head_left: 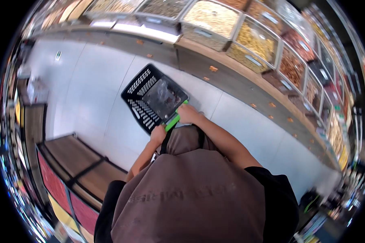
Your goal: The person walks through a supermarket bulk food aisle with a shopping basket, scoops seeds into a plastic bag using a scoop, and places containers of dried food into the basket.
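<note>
A black plastic shopping basket with slotted walls is in front of my body, just above or on the floor; I cannot tell which. Its bright green handle lies toward me. My left hand is closed round the handle's lower left end. Around the upper right end wraps my right hand. Inside the basket, a clear plastic bag rests on the bottom, its contents too small to name.
Clear bins of dried goods line a long wooden counter ahead and to the right. Low brown shelving stands at the left. Pale floor tiles run between them. A white box sits farther left.
</note>
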Action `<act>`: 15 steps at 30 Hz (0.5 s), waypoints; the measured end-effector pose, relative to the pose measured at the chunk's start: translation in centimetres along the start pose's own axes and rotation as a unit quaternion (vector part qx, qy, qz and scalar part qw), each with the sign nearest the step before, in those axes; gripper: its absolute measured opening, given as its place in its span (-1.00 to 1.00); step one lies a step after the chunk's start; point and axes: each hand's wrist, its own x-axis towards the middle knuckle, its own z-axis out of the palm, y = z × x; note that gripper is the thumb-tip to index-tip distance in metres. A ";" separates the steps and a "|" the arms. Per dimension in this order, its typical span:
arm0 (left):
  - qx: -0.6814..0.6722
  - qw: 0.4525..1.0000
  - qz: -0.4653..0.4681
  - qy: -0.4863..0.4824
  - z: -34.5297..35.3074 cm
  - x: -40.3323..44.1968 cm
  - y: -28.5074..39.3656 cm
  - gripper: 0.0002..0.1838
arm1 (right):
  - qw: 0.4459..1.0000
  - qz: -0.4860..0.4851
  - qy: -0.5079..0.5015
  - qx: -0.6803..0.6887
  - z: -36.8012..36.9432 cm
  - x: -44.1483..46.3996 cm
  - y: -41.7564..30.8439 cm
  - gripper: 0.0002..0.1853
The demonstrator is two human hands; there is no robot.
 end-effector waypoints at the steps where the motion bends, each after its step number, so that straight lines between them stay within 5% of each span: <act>1: -0.008 1.000 -0.005 0.018 0.4 -0.4 0.1 -0.70 | 0.999 -0.026 -0.023 -0.002 -0.6 0.3 0.0 -0.74; 8: -0.042 0.992 -0.090 0.083 0.1 -0.9 0.7 -0.72 | 0.995 -0.082 -0.053 -0.004 -1.9 2.6 0.2 -0.79; 15: -0.026 0.999 -0.025 0.022 -5.4 0.9 -0.8 -0.76 | 0.995 -0.089 -0.041 0.013 -3.0 7.1 -1.0 -0.82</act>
